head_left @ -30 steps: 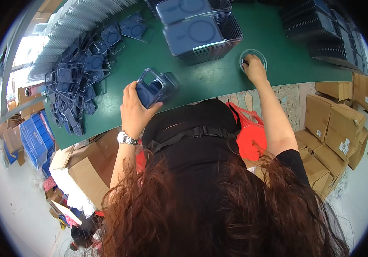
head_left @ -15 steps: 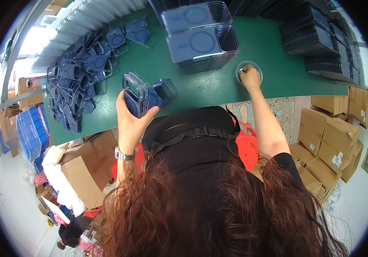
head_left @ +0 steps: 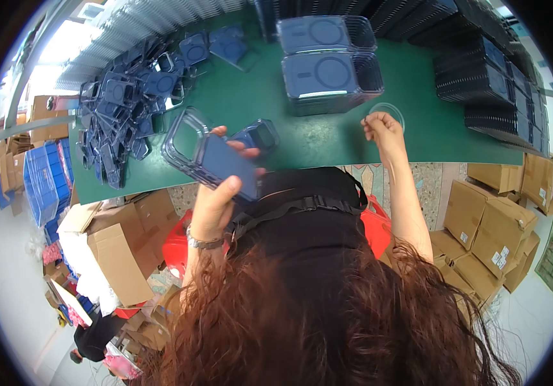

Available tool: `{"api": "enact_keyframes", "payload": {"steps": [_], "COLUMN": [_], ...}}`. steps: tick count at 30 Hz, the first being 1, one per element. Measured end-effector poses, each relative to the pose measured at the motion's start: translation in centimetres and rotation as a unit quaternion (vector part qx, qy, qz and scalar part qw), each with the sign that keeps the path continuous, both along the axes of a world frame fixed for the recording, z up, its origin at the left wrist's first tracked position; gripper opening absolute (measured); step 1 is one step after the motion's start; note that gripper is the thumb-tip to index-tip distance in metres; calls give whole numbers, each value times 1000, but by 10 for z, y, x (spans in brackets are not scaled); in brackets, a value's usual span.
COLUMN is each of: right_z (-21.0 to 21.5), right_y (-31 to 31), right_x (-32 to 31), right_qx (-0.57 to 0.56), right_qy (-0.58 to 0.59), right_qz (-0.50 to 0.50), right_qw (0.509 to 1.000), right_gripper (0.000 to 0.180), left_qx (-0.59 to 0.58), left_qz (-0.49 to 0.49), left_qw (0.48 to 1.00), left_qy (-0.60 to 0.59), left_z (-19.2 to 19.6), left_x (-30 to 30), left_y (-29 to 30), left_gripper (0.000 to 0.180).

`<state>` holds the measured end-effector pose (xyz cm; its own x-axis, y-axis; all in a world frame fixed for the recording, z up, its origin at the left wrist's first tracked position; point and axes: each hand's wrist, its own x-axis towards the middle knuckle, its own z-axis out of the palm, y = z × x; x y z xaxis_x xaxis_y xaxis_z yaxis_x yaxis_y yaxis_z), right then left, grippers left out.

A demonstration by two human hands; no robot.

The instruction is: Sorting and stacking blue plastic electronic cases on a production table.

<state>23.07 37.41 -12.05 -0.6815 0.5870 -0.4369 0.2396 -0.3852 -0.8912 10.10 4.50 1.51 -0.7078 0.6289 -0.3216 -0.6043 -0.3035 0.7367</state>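
My left hand [head_left: 215,199] is closed around a few nested phone cases [head_left: 222,157], dark blue with clear rims, held tilted above the table's near edge. Just beyond the fingers, another phone case [head_left: 265,134] rests on the green table [head_left: 318,138]. My right hand [head_left: 387,136] is at the near left side of a round, clear shallow dish [head_left: 400,114]. Its thumb and fingertips are pinched together; whatever may be between them is too small to make out. Left of the dish and farther back, neat stacks of similar cases [head_left: 325,74] stand on the table.
A loose heap of phone cases [head_left: 119,96] covers the table's left part. Tall rows of stacked cases [head_left: 482,83] line the right side and back. Cardboard boxes [head_left: 498,235] and a blue crate [head_left: 45,180] flank me below. Another person [head_left: 96,334] is at lower left.
My left hand has turned the phone cases from upright to tilted and drawn them nearer me. My right hand has lifted out of the dish, fingers pinched. The whole view has shifted slightly.
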Motion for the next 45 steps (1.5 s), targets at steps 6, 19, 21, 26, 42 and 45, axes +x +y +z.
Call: {"api": "enact_keyframes", "payload": {"steps": [6, 19, 21, 26, 42, 45], "right_z": [97, 122, 117, 118, 92, 76], "right_y": [-98, -167, -170, -180, -180, -170], "right_x": [-38, -71, -75, -88, -95, -87], "right_qx": [-132, 421, 434, 427, 208, 70], "right_qy": [130, 164, 166, 154, 119, 111], "right_qz": [122, 200, 198, 187, 267, 275], "right_qw": [975, 869, 863, 871, 933, 953], "right_gripper": [11, 10, 13, 15, 11, 20], "left_qx": [11, -13, -25, -30, -126, -222], "left_qz": [-70, -42, -32, -21, -39, -46], "left_qw": [998, 999, 999, 999, 986, 963], "left_qy": [0, 28, -4, -40, 98, 148], "left_z": [-4, 0, 2, 2, -13, -18], "left_x": [11, 6, 6, 4, -3, -14], "left_y": [17, 6, 7, 7, -3, -9], "left_gripper": [103, 104, 103, 104, 104, 103]}}
